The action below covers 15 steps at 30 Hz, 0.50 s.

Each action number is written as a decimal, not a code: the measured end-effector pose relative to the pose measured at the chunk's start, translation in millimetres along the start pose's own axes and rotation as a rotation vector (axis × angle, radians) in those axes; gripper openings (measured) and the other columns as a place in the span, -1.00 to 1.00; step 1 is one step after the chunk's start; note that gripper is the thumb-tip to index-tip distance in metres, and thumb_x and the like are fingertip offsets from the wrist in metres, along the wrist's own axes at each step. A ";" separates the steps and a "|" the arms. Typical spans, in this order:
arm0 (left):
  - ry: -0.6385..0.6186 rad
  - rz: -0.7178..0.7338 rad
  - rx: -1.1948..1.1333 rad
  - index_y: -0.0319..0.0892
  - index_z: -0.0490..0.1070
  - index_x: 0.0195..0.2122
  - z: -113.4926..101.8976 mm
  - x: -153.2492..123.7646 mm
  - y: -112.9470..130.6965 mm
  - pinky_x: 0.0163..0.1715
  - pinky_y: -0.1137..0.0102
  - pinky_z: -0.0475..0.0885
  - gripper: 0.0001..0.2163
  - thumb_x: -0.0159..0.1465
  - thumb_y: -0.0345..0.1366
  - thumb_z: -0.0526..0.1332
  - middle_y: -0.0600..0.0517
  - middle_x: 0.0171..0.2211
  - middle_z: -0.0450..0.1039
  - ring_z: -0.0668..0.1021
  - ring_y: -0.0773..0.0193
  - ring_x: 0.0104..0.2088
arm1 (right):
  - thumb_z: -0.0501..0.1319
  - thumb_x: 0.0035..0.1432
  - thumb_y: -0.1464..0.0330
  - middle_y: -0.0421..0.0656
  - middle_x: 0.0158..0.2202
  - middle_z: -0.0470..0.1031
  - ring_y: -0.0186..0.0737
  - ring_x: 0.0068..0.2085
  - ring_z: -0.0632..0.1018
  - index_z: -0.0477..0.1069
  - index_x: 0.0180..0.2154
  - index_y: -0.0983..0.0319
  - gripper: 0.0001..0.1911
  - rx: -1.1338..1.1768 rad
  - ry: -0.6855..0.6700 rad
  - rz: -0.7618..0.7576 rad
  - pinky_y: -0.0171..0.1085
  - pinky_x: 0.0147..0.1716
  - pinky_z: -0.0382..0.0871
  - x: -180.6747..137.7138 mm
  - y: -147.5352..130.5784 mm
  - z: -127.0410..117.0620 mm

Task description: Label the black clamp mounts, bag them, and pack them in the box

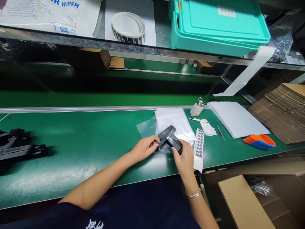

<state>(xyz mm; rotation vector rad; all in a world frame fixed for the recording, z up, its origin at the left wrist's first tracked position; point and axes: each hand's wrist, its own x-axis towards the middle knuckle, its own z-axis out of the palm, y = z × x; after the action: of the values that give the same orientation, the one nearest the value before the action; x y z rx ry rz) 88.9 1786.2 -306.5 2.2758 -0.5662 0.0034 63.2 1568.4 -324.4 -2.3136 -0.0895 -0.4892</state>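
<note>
A black T-shaped plastic device (167,137) with a small pale label is held between my hands, just above the near side of a stack of clear plastic bags (175,122). My right hand (185,156) is closed around its right end, thumb on the near side. At the left end, my left hand (145,148) pinches the edge with thumb and curled fingers. A strip of barcode labels (199,148) lies right beside my right hand. Behind it are a white wipe (208,128), a thin stick-like tool (196,119) and tweezers (221,133).
A small pump bottle (197,108) stands behind the bags. White sheets (238,119), an orange and blue holder (259,141) and stacked cardboard (283,111) sit right. Black equipment (20,148) rests far left. Overhead, a shelf (162,51) carries a teal box (219,25) and a label roll (128,28).
</note>
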 end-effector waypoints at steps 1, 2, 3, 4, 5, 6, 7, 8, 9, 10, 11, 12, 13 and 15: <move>0.007 0.030 -0.001 -0.17 0.38 -0.10 4.8 3.7 10.6 -0.33 0.41 0.43 -0.80 0.31 -0.35 0.04 0.05 -0.37 0.51 0.53 0.29 -0.39 | 0.15 0.21 0.23 0.08 -0.03 0.47 0.12 0.00 0.46 0.38 0.00 0.25 -0.64 0.000 -0.025 -0.027 0.14 0.03 0.31 0.7 -5.2 5.1; -0.010 0.105 0.011 -0.18 0.38 -0.03 11.8 7.0 23.7 -0.28 0.37 0.45 -0.76 0.32 -0.36 0.03 0.00 -0.30 0.54 0.56 0.25 -0.33 | 0.13 0.21 0.26 0.07 -0.04 0.48 0.11 -0.01 0.47 0.38 -0.02 0.24 -0.66 0.013 -0.051 -0.040 0.13 0.03 0.31 1.8 -9.8 10.3; -0.053 0.206 0.029 -0.19 0.37 0.01 20.6 9.3 38.4 -0.23 0.32 0.46 -0.72 0.33 -0.36 0.02 -0.06 -0.24 0.55 0.57 0.20 -0.27 | 0.13 0.20 0.28 0.05 -0.07 0.49 0.11 -0.03 0.48 0.38 -0.03 0.23 -0.68 0.034 -0.082 -0.037 0.12 0.01 0.33 3.1 -13.6 15.2; -0.120 0.323 0.047 -0.19 0.38 0.04 29.6 10.1 53.5 -0.20 0.29 0.47 -0.71 0.34 -0.36 0.01 -0.11 -0.19 0.55 0.58 0.17 -0.22 | 0.14 0.19 0.28 0.03 -0.10 0.49 0.10 -0.05 0.49 0.37 -0.04 0.22 -0.69 0.062 -0.113 -0.025 0.11 -0.01 0.35 4.6 -16.5 19.5; -0.203 0.455 0.054 -0.17 0.39 0.06 37.3 9.3 67.9 -0.20 0.28 0.47 -0.69 0.36 -0.35 0.00 -0.13 -0.21 0.56 0.58 0.15 -0.23 | 0.16 0.18 0.27 0.00 -0.13 0.50 0.09 -0.09 0.50 0.36 -0.03 0.20 -0.69 0.090 -0.145 -0.012 0.10 -0.04 0.38 6.2 -18.2 22.8; -0.268 0.541 0.053 -0.12 0.40 0.08 41.9 7.4 80.1 -0.21 0.30 0.48 -0.69 0.38 -0.33 -0.01 -0.10 -0.26 0.57 0.59 0.16 -0.26 | 0.19 0.16 0.26 -0.03 -0.14 0.49 0.08 -0.12 0.51 0.35 -0.02 0.17 -0.67 0.115 -0.172 -0.001 0.10 -0.07 0.40 7.7 -18.9 24.8; -0.330 0.623 0.039 -0.09 0.40 0.10 41.7 4.7 89.0 -0.22 0.31 0.49 -0.68 0.40 -0.31 -0.01 -0.07 -0.30 0.57 0.59 0.18 -0.28 | 0.23 0.14 0.24 -0.04 -0.14 0.49 0.08 -0.13 0.51 0.34 -0.01 0.14 -0.63 0.136 -0.191 -0.003 0.09 -0.08 0.41 9.0 -18.6 25.4; -0.376 0.686 0.015 -0.06 0.37 0.14 36.0 1.8 93.9 -0.19 0.33 0.49 -0.68 0.42 -0.28 0.00 -0.05 -0.29 0.58 0.60 0.19 -0.27 | 0.26 0.13 0.24 -0.04 -0.12 0.49 0.10 -0.13 0.52 0.34 0.01 0.12 -0.61 0.147 -0.205 -0.030 0.08 -0.08 0.42 10.0 -17.8 24.6; -0.402 0.724 -0.015 -0.07 0.33 0.18 24.9 -0.7 94.4 -0.10 0.34 0.48 -0.66 0.42 -0.27 0.00 -0.06 -0.22 0.60 0.60 0.20 -0.19 | 0.27 0.13 0.25 -0.03 -0.10 0.49 0.11 -0.10 0.52 0.35 0.01 0.12 -0.62 0.146 -0.220 -0.096 0.08 -0.07 0.42 10.7 -16.9 22.8; -0.412 0.735 -0.043 -0.10 0.28 0.22 9.4 -2.2 90.9 0.02 0.32 0.44 -0.64 0.42 -0.25 0.02 -0.09 -0.09 0.58 0.58 0.19 -0.06 | 0.24 0.16 0.28 -0.02 -0.09 0.50 0.12 -0.09 0.52 0.36 -0.02 0.13 -0.67 0.135 -0.240 -0.190 0.07 -0.07 0.42 10.8 -16.7 20.4; -0.389 0.700 -0.055 -0.12 0.24 0.25 -8.7 -2.4 84.1 0.14 0.29 0.36 -0.61 0.42 -0.24 0.04 -0.12 0.03 0.53 0.52 0.17 0.07 | 0.22 0.18 0.29 -0.01 -0.10 0.51 0.11 -0.08 0.53 0.39 -0.06 0.14 -0.73 0.117 -0.269 -0.296 0.05 -0.07 0.43 10.4 -17.6 18.0; -0.338 0.602 -0.022 -0.10 0.24 0.25 -27.2 -1.1 75.2 0.21 0.26 0.30 -0.62 0.42 -0.27 0.02 -0.12 0.11 0.47 0.47 0.16 0.14 | 0.19 0.20 0.30 -0.02 -0.13 0.53 0.09 -0.09 0.54 0.41 -0.12 0.15 -0.80 0.095 -0.295 -0.397 0.02 -0.07 0.44 9.6 -20.0 16.1; -0.311 0.483 0.049 -0.11 0.25 0.25 -44.1 1.6 65.4 0.23 0.20 0.27 -0.61 0.40 -0.27 0.04 -0.13 0.17 0.41 0.43 0.12 0.19 | 0.16 0.23 0.31 -0.04 -0.15 0.55 0.04 -0.12 0.56 0.43 -0.18 0.15 -0.86 0.065 -0.325 -0.496 0.00 -0.06 0.44 8.5 -23.7 14.8; -0.384 0.279 0.142 -0.12 0.31 0.21 -66.9 9.1 47.4 0.19 0.10 0.30 -0.53 0.27 -0.20 0.22 -0.14 0.15 0.43 0.44 -0.03 0.18 | 0.09 0.29 0.33 -0.11 -0.20 0.58 -0.09 -0.17 0.57 0.43 -0.26 0.15 -0.85 0.015 -0.382 -0.704 -0.07 0.01 0.41 7.5 -33.2 13.4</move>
<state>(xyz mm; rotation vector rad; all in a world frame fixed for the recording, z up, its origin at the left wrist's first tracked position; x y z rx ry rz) 89.5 1800.6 -225.3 2.3279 -1.1121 -0.2683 67.5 1600.7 -307.9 -2.2874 -1.1090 -0.3672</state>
